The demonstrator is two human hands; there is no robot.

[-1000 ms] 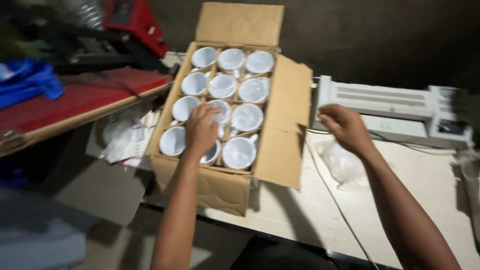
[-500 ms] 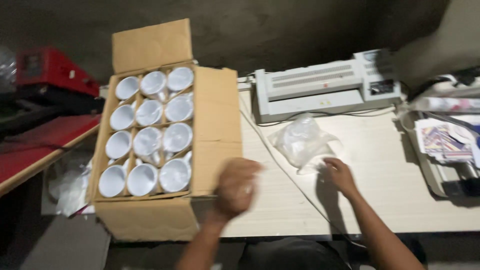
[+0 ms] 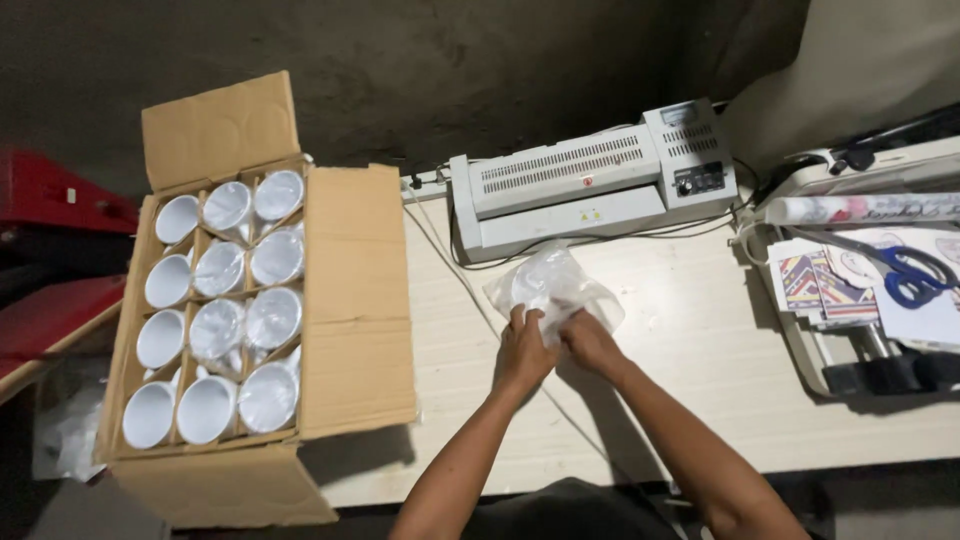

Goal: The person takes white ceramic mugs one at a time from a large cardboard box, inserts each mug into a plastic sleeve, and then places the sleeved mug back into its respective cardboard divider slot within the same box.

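Observation:
A white mug wrapped in a clear plastic bag (image 3: pixel 552 285) lies on the pale table (image 3: pixel 690 400), just in front of a grey laminator. My left hand (image 3: pixel 524 350) grips the bag's near edge from the left. My right hand (image 3: pixel 590 343) pinches the same edge from the right, touching the left hand. To the left stands an open cardboard box (image 3: pixel 355 300) with a grid of white mugs (image 3: pixel 215 330), several of them in plastic wrap.
A grey laminator (image 3: pixel 590 190) sits at the table's back with a cable (image 3: pixel 470 290) running forward. At right lie printed sheets (image 3: pixel 830 285), blue-handled scissors (image 3: pixel 915 275) and a white machine (image 3: pixel 870 170). Red equipment (image 3: pixel 50 200) stands at far left.
My left hand left the box and came across to the bag on the table. Both hands now meet on the bag. The view swung right.

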